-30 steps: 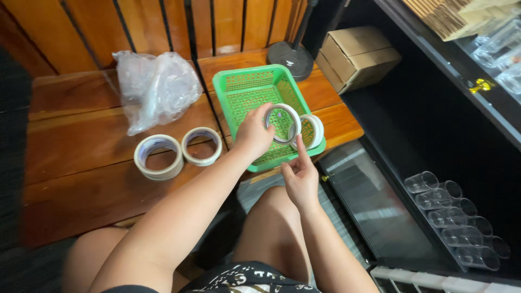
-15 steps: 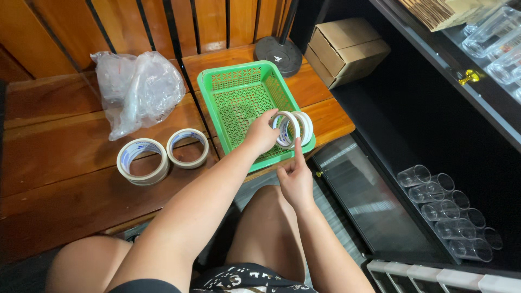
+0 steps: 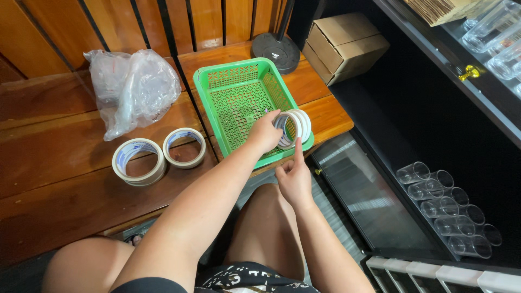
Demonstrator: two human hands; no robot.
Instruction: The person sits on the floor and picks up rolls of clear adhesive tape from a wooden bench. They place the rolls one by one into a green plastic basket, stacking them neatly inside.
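left hand (image 3: 264, 132) hiding part of tape rolls (image 3: 296, 126), top-right clear containers (image 3: 496, 32) cropped

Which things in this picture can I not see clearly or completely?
All in the head view:
- Tape rolls in the basket: the left hand covers part of the stack, so the count is unclear.
- Bag: its contents blur behind crinkled plastic.
- Clear cups: too small and dim to count surely.
- Stand base: its pole is cut by the top edge.

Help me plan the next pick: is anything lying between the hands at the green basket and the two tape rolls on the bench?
Nothing visible. The two tape rolls lie on bare wood left of the green basket; the left hand holds upright rolls there. The plastic bag sits behind them, off the path.
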